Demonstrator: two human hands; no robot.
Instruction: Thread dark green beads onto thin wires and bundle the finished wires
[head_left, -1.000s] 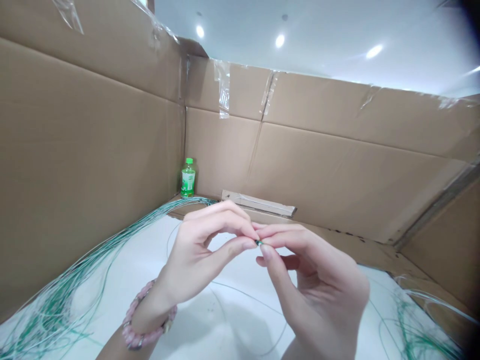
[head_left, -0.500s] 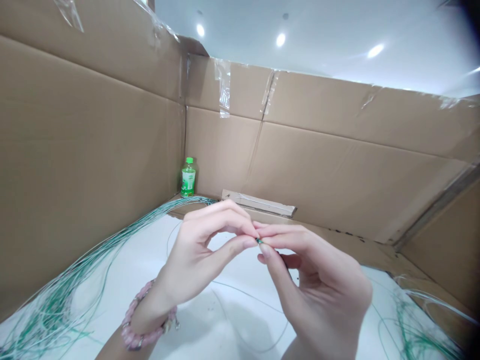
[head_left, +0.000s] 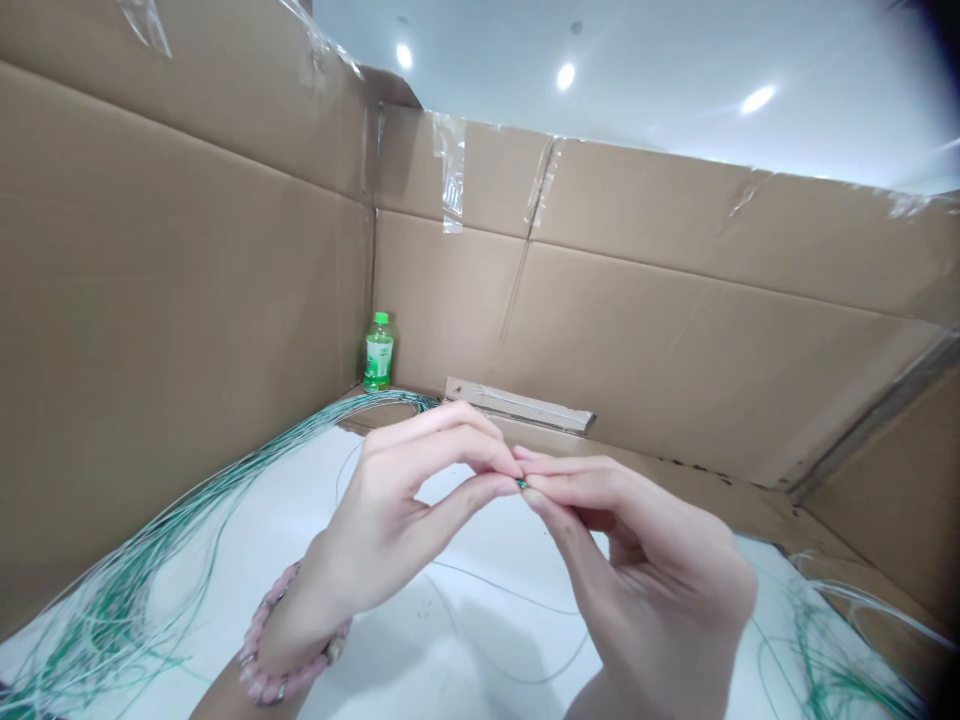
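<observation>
Now, where is the wire tip (head_left: 521, 484)?

Pinched by the left hand (head_left: 397, 525) and right hand (head_left: 645, 570), fingertips (head_left: 502, 483) closed, over a white table (head_left: 285, 490) with green wires (head_left: 150, 545); cardboard walls (head_left: 637, 340) surround it, a green bottle (head_left: 379, 352) in the corner.

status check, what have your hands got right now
left hand and right hand pinching at the fingertips. small green wire end held between them. bundle of thin green wires off to the left, loose strand lying below the hands

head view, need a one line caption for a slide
Left hand with a pink beaded bracelet and right hand pinch a small green strand end above a white surface
</observation>
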